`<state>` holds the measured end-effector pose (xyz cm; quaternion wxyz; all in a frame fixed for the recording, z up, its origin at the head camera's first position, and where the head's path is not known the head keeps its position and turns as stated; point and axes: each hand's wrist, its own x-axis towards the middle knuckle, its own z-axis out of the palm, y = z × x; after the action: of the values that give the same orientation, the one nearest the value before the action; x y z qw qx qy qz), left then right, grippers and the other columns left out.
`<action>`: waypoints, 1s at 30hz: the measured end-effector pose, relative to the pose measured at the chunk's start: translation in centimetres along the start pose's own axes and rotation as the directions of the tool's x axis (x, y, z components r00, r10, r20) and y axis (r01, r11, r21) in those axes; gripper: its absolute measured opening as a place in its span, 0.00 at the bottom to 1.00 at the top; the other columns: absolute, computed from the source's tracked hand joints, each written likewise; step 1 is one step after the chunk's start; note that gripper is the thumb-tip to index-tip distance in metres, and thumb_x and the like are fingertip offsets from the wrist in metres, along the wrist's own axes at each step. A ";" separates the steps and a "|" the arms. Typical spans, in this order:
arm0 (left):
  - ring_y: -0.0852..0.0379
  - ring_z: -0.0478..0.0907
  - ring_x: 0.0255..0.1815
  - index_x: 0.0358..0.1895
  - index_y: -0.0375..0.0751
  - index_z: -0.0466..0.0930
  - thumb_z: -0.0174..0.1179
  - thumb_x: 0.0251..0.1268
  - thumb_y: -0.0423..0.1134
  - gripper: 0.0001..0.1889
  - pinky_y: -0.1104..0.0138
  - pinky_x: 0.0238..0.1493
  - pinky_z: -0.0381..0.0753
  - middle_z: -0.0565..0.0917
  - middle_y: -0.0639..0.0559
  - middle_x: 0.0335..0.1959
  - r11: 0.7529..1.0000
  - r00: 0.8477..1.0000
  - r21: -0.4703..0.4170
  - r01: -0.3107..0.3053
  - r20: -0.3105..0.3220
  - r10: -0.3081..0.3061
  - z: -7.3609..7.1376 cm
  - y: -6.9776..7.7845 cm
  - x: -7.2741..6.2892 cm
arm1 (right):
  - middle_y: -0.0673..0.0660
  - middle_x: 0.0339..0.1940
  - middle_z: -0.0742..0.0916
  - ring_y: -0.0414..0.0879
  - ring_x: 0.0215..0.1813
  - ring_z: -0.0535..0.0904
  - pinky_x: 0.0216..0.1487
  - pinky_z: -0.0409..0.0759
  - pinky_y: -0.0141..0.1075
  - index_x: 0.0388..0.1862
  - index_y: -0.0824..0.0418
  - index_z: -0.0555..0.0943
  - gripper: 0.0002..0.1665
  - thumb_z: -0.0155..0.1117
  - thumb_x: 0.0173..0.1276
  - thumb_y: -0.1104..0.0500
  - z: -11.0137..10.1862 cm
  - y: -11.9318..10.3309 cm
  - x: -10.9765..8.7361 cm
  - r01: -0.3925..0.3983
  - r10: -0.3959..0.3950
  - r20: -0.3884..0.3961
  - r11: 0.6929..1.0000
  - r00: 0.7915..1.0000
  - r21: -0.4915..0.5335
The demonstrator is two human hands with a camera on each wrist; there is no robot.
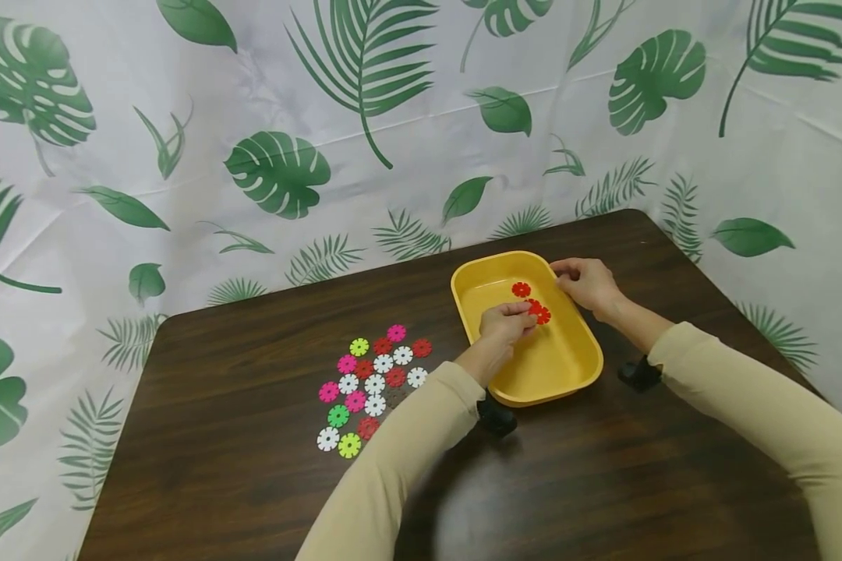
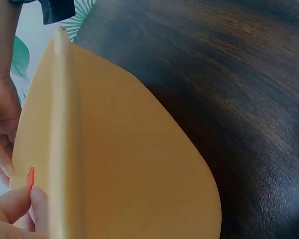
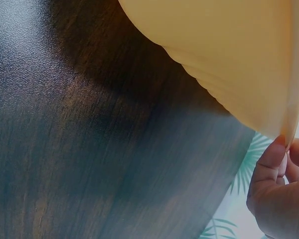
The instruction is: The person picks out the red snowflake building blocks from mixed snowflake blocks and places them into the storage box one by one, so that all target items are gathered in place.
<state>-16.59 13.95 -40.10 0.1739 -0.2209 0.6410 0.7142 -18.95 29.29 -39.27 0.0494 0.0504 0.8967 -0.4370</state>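
Note:
My left hand point(image 1: 507, 323) is over the yellow tray point(image 1: 564, 354), pinching a red notched plastic disc point(image 2: 31, 177) between thumb and finger. That disc stands nearly edge-on in the left wrist view. Another red disc point(image 1: 521, 289) lies in the tray's far part, and more red shows beside my left fingertips, overlapping in the head view. With my right hand point(image 1: 591, 284) I grip the tray's right rim near its far corner, thumb and fingers closed on the edge point(image 3: 288, 142).
Left of the tray, several notched discs in white point(image 1: 375, 384), pink point(image 1: 328, 391), red, green point(image 1: 338, 416) and yellow lie spread on the dark wooden table point(image 1: 238, 436). My left forearm partly covers them. A leaf-patterned cloth point(image 1: 407, 195) hangs behind the table.

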 end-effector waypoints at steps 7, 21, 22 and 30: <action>0.59 0.76 0.26 0.41 0.29 0.89 0.66 0.63 0.19 0.08 0.62 0.49 0.89 0.86 0.45 0.32 1.000 0.998 0.008 0.013 -0.053 -0.013 0.7 -0.2 0.4 | 0.77 0.58 0.80 0.61 0.50 0.82 0.45 0.87 0.30 0.70 0.78 0.71 0.23 0.52 0.80 0.68 0.0 -0.2 0.0 -0.015 0.015 0.000 1.000 1.000 0.008; 0.60 0.76 0.26 0.34 0.38 0.89 0.71 0.59 0.22 0.07 0.67 0.43 0.88 0.81 0.52 0.28 0.990 0.988 0.131 0.051 -0.149 -0.031 1.2 -1.2 1.9 | 0.76 0.58 0.81 0.61 0.50 0.81 0.52 0.88 0.39 0.70 0.77 0.71 0.23 0.52 0.81 0.69 0.1 -0.3 0.0 -0.021 0.021 -0.003 1.000 1.000 0.000; 0.60 0.75 0.26 0.33 0.38 0.89 0.72 0.59 0.23 0.07 0.68 0.42 0.88 0.81 0.52 0.27 0.989 0.987 0.143 0.050 -0.156 -0.027 1.1 -1.2 1.9 | 0.76 0.59 0.81 0.61 0.50 0.81 0.52 0.88 0.39 0.71 0.77 0.71 0.23 0.52 0.81 0.69 0.1 -0.4 0.0 -0.021 0.021 -0.003 1.000 1.000 0.002; 0.61 0.73 0.28 0.31 0.38 0.90 0.75 0.55 0.24 0.06 0.69 0.38 0.85 0.83 0.53 0.29 0.971 0.982 0.239 -0.002 -0.182 0.047 1.1 -1.5 1.7 | 0.76 0.57 0.81 0.62 0.49 0.82 0.48 0.88 0.35 0.71 0.77 0.71 0.23 0.52 0.81 0.69 0.1 -0.4 -0.1 -0.017 0.017 0.000 1.000 1.000 0.004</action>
<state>-17.31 15.20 -42.16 0.1295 -0.2564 0.7381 0.6105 -18.88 28.97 -39.00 0.0531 0.0581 0.8953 -0.4385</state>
